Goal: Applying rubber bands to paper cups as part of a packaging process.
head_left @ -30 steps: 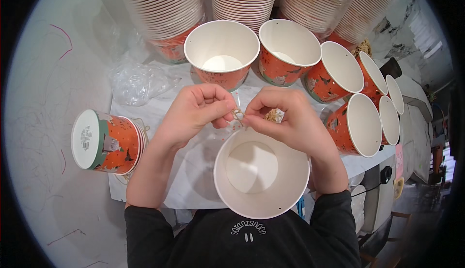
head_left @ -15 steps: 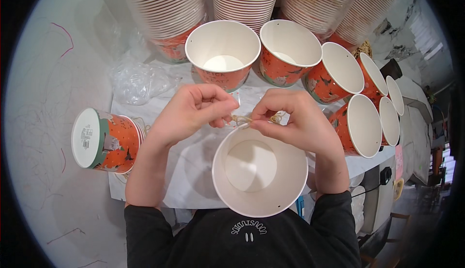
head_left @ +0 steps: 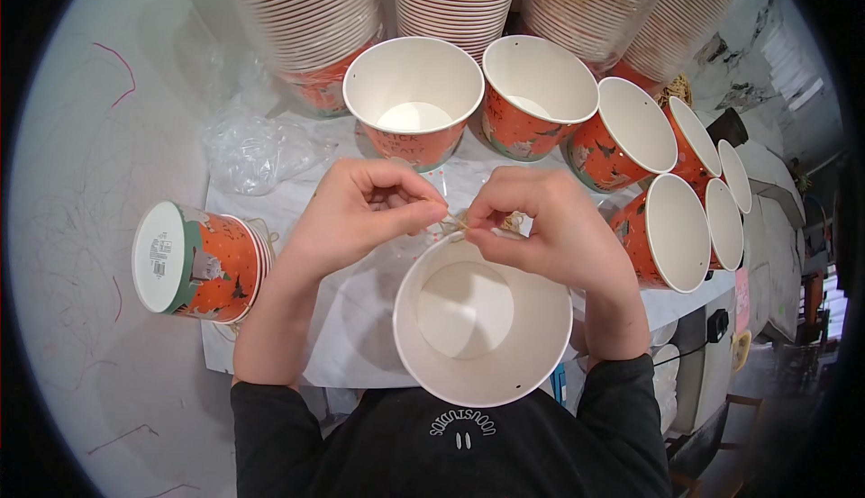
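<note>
A white-lined paper bucket [head_left: 532,336] stands between my forearms, close against my body, its open mouth facing up. At its far rim, a thin tan twine [head_left: 460,221] is pinched by both hands. My left hand [head_left: 365,214] closes thumb and forefinger on a strand just left of the rim. My right hand [head_left: 536,219] grips the twine at the rim itself, and a tangle of it shows behind the fingers. A small hole is visible near the bucket's near rim. Fingertips partly hide where the twine meets the far rim.
Several orange printed buckets [head_left: 419,142] curve along the back and right. Tall nested stacks [head_left: 450,16] rise behind them, some wrapped in plastic. Crumpled clear plastic [head_left: 261,151] lies at the back left. Nested buckets [head_left: 221,264] rest sideways at the left, with twine beside them.
My left fingertips have shifted slightly right, nearer my right hand, and the twine between the hands is shorter. The bucket has barely moved.
</note>
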Tool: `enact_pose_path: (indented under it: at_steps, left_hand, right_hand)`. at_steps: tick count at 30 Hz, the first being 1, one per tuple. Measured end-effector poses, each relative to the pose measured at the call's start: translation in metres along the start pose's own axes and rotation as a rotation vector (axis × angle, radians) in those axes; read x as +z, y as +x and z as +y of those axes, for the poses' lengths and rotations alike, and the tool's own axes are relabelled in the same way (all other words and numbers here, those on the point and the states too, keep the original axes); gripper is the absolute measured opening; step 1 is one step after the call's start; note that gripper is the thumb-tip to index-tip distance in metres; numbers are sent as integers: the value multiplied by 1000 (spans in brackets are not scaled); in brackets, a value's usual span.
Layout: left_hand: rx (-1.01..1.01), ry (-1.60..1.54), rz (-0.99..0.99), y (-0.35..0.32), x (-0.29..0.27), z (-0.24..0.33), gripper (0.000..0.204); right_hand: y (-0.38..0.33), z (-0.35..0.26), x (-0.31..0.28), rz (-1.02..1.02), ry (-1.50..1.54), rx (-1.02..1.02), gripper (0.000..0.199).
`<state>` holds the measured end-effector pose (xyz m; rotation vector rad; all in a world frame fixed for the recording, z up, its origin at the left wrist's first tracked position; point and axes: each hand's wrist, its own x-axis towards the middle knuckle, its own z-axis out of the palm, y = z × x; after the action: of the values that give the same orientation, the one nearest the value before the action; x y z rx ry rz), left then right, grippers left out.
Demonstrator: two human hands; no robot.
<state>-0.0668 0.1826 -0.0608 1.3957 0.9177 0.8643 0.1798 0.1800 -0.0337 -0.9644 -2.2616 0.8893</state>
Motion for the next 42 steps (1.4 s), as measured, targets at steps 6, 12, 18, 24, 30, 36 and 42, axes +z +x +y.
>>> enact_pose_path:
  at_steps: [6, 12, 18, 24, 30, 36, 42]
  left_hand:
    - [14, 47, 34, 1, -6, -4, 6]
    - [13, 32, 53, 2, -11, -5, 7]
    - [39, -2, 69, 0, -9, -1, 12]
    - [78, -52, 49, 0, -2, -7, 13]
    - [118, -49, 124, 1, -6, -8, 10]
    - [108, -1, 175, 0, 2, -13, 10]
    - [96, -35, 134, 1, 4, -3, 9]
  right_hand:
    - [-1, 1, 2, -7, -151, -42, 13]
    - [-2, -2, 1, -27, -209, -30, 15]
    - [2, -4, 6, 25, -142, 22, 19]
    - [7, 2, 22, 113, -26, -43, 18]
    - [7, 4, 23, 129, -135, -158, 13]
    - [7, 0, 27, 137, -457, -329, 8]
    - [2, 1, 19, 93, -435, -277, 12]
